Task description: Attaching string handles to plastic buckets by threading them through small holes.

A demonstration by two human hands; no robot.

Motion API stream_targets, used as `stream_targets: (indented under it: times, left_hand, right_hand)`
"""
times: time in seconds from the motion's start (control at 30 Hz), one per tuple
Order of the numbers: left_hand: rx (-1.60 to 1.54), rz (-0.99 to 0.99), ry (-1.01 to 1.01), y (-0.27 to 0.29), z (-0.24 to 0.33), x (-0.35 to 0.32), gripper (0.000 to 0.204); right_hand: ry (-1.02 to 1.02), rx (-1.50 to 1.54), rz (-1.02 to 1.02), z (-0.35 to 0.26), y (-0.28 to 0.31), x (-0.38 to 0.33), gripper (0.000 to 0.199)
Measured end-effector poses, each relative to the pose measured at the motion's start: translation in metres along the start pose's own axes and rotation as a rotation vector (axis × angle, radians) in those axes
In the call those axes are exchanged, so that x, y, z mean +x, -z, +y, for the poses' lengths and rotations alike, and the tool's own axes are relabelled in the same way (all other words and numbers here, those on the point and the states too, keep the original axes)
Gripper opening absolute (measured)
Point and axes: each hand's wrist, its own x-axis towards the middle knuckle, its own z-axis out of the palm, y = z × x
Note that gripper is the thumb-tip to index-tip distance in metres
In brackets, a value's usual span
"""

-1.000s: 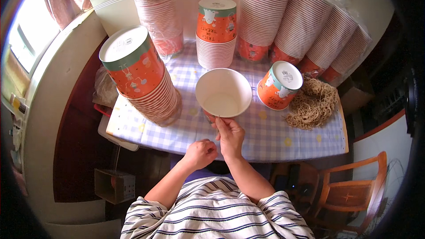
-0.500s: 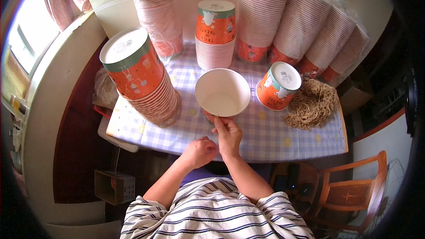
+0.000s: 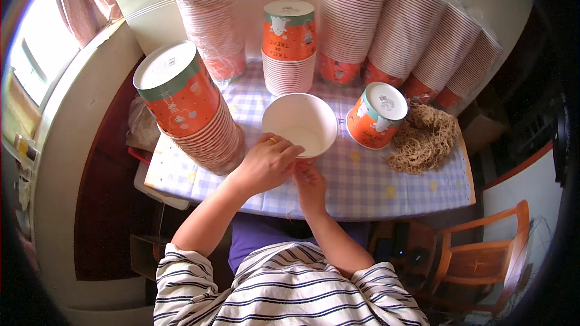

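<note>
A white-lined paper bucket (image 3: 302, 115) stands upright on the table in front of me, its mouth facing up. My left hand (image 3: 269, 163) is closed at its near rim, fingers bent over the edge. Just below, my right hand (image 3: 310, 188) pinches against the near outer wall, its fingertips close to the left ones. Whatever lies between the right fingertips is too small or hidden to make out. To the right, one orange and green paper bucket (image 3: 376, 125) is upside down beside a tangled heap of tan twine (image 3: 426, 140).
An upside-down bucket stack (image 3: 192, 99) leans at the left. Another stack (image 3: 289, 54) stands behind the open bucket. Tall plastic-wrapped stacks (image 3: 353, 18) line the back. A checked cloth (image 3: 356, 187) covers the table; a wooden chair (image 3: 483, 253) is at the lower right.
My left hand has moved up and forward from below the table edge to the bucket's near rim. My right hand has dropped slightly from the rim to the outer wall.
</note>
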Motion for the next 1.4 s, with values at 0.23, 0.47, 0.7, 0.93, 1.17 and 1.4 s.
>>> stream_targets:
  times: [0.23, 0.47, 0.7, 0.93, 1.17, 1.4]
  left_hand:
    - [-0.016, -0.111, -0.015, -0.004, -0.007, 0.004, 0.037]
    - [-0.073, -0.068, -0.061, -0.008, -0.011, 0.002, 0.036]
    - [-0.149, -0.042, -0.093, -0.01, -0.015, 0.004, 0.033]
    - [-0.187, -0.034, -0.109, -0.009, -0.018, 0.003, 0.031]
    - [-0.199, -0.035, -0.074, -0.014, -0.021, 0.003, 0.026]
    - [-0.194, -0.051, -0.035, -0.013, -0.021, 0.003, 0.025]
  right_hand:
    - [-0.032, 0.139, -0.068, 0.017, 0.005, 0.004, 0.01]
    - [-0.052, 0.076, -0.047, 0.014, 0.001, 0.002, 0.009]
    - [-0.06, 0.107, -0.07, 0.016, 0.004, 0.004, 0.01]
    - [-0.048, 0.085, -0.061, 0.017, 0.003, 0.005, 0.01]
    - [-0.019, 0.031, -0.056, 0.02, 0.006, 0.008, 0.009]
    - [-0.032, 0.01, -0.03, 0.015, 0.003, 0.008, 0.009]
